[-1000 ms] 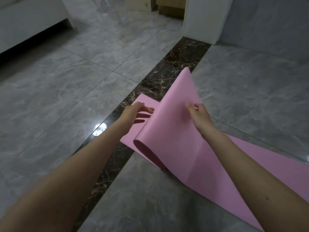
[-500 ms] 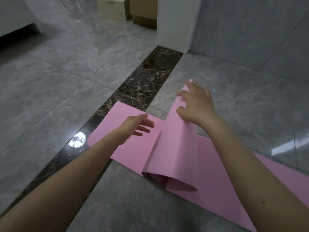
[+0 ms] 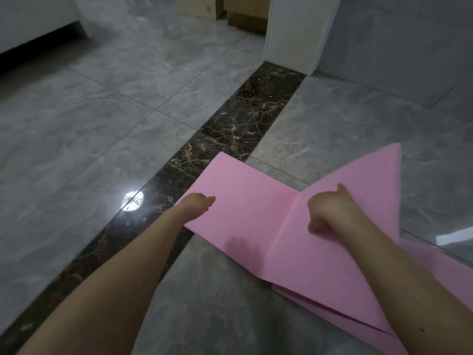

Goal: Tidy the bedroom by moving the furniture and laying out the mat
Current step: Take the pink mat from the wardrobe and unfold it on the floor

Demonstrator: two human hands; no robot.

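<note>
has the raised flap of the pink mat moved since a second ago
Yes. The raised flap of the pink mat has swung over to the right, away from the dark floor strip, under the right hand.

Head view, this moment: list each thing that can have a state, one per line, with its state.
pink mat: partly unfolded on the floor, creased, right flap raised, more folded layers underneath
left hand: grips the mat's left edge
right hand: fingers curled, on the mat's raised flap beside the crease
cardboard boxes: standing on the floor at the far end
floor: glossy tiles, reflecting a lamp
</note>
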